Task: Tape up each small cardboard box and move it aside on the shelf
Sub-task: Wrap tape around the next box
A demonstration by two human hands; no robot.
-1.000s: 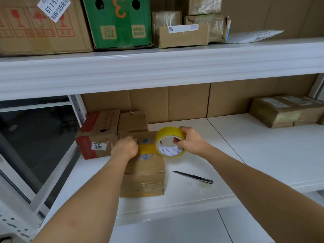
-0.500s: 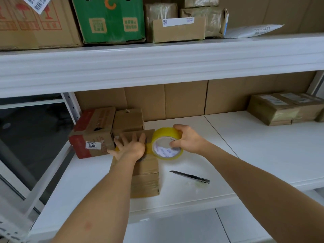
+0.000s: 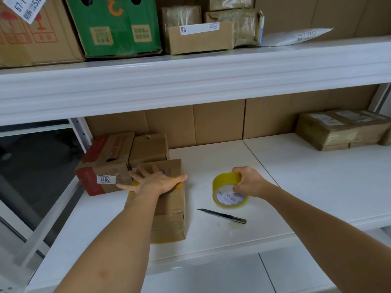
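Small cardboard box [image 3: 169, 210] sits on white shelf [image 3: 296, 176], front left. Left hand [image 3: 157, 181] pressed flat on its top, fingers spread straight. Right hand [image 3: 249, 182] well apart to the right, fingers curled round yellow tape roll [image 3: 229, 192]. Utility knife [image 3: 222, 216] lies below roll.

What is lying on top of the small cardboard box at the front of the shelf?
The left hand lies flat on the small cardboard box, fingers spread, over a strip of yellow tape. The hand covers most of the strip, so its full run cannot be seen.
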